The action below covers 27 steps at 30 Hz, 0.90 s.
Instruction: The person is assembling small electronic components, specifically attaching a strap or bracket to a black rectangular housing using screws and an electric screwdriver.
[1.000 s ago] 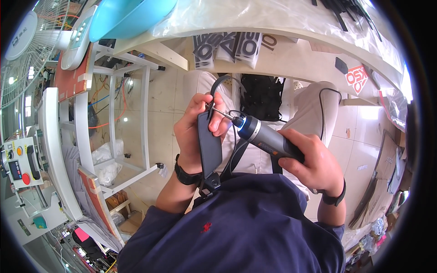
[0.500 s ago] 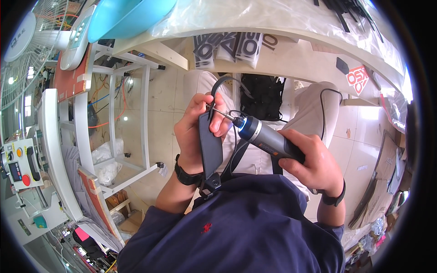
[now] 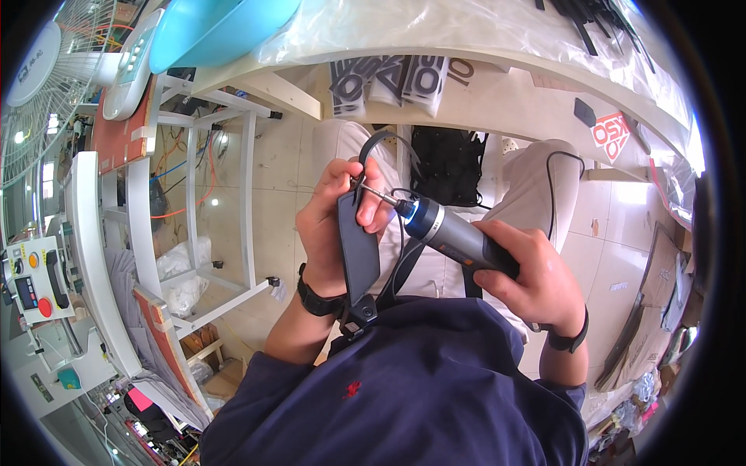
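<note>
Raised in front of my shirt, my left hand (image 3: 317, 221) is closed on a flat black panel (image 3: 358, 252) that stands nearly upright. A thin black strap (image 3: 370, 142) curves up from the panel's top end in a loop. My right hand (image 3: 536, 272) is wrapped around the grey and black body of an electric screwdriver (image 3: 462, 239), whose front light glows. Its slim metal bit (image 3: 378, 193) points left and meets the panel's top end where the strap joins, beside my left fingertips. The exact contact spot is partly hidden by those fingers.
Ahead runs a workbench (image 3: 513, 109) covered in clear plastic, with black strips (image 3: 579, 23) at its far right. A turquoise basin (image 3: 217, 31) and a white fan (image 3: 39, 54) are at the upper left. Beside me stand a white metal frame (image 3: 249, 194) and a control box (image 3: 35, 279).
Both hands, the panel and the screwdriver have shifted very slightly to the left. The bit stays at the panel's top end.
</note>
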Motion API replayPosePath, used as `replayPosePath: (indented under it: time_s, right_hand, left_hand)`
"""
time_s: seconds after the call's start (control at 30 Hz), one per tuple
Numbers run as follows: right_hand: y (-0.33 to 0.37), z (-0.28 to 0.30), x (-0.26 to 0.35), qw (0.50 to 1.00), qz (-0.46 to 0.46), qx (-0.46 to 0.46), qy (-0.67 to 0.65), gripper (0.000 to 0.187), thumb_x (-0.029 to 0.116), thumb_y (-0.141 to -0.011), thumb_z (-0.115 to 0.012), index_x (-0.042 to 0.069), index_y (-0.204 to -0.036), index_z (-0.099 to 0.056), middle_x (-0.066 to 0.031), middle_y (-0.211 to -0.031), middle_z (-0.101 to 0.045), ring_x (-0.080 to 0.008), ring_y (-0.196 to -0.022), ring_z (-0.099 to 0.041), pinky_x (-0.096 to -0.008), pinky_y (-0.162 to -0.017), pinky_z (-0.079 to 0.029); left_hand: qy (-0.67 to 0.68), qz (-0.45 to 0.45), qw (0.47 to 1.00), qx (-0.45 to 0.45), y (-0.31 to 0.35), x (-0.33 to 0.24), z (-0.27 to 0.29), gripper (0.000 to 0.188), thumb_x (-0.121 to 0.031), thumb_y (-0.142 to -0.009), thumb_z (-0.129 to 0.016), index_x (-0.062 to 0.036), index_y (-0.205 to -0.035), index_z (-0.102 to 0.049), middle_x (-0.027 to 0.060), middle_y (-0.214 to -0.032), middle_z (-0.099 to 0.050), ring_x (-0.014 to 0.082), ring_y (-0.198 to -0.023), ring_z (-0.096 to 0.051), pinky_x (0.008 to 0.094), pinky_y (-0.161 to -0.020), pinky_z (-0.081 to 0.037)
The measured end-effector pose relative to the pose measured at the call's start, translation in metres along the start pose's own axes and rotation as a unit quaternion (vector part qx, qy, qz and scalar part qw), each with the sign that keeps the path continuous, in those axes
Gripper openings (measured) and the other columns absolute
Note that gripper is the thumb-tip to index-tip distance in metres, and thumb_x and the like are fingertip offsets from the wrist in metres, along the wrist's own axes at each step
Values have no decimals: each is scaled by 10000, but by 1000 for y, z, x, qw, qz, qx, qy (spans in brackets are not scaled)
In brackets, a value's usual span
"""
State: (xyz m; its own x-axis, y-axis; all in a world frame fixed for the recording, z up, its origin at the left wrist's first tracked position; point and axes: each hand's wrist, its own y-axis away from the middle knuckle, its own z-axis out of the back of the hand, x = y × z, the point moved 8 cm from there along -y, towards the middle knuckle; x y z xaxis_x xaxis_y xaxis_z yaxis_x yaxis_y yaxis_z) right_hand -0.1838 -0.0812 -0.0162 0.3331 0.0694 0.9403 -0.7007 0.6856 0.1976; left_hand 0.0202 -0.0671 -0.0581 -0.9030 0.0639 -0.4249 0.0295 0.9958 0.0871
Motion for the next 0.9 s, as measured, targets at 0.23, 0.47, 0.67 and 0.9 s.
replayPosePath:
  time_s: [0.23, 0.47, 0.67, 0.9]
  right_hand:
    - [0, 0, -1, 1000, -27, 12, 8, 440, 131, -774, -659, -60, -1166, -595, -170, -847, -703, -320, -732, -688, -375, -722, -537]
    - [1, 0, 1, 1000, 5, -5, 5, 424, 116, -789, -679, -33, -1177, -593, -212, -764, -636, -393, -689, -634, -419, -652, -501]
    - [0, 0, 2, 1000, 5, -10, 9, 433, 115, -783, -685, -25, -1182, -593, -211, -763, -637, -398, -685, -633, -422, -649, -500]
    - [0, 0, 3, 1000, 6, -15, 25, 426, 113, -774, -694, -14, -1169, -596, -207, -763, -644, -402, -694, -638, -421, -650, -504]
  left_hand:
    - [2, -1, 1000, -1, 0, 0, 0, 217, -152, -993, -487, -36, -1115, -623, 82, -1066, -549, 129, -666, -502, 265, -589, -414]
    - [-3, 0, 1000, -1, 1, 0, -1, 218, -149, -989, -489, -39, -1118, -627, 82, -1071, -552, 126, -664, -502, 262, -590, -415]
    - [-3, -4, 1000, 0, 1, 0, -2, 207, -146, -987, -489, -40, -1103, -625, 83, -1065, -544, 126, -662, -502, 263, -589, -418]
    - [-6, -3, 1000, -13, 1, 0, 2, 211, -154, -986, -493, -34, -1103, -623, 84, -1049, -524, 125, -657, -498, 264, -593, -419]
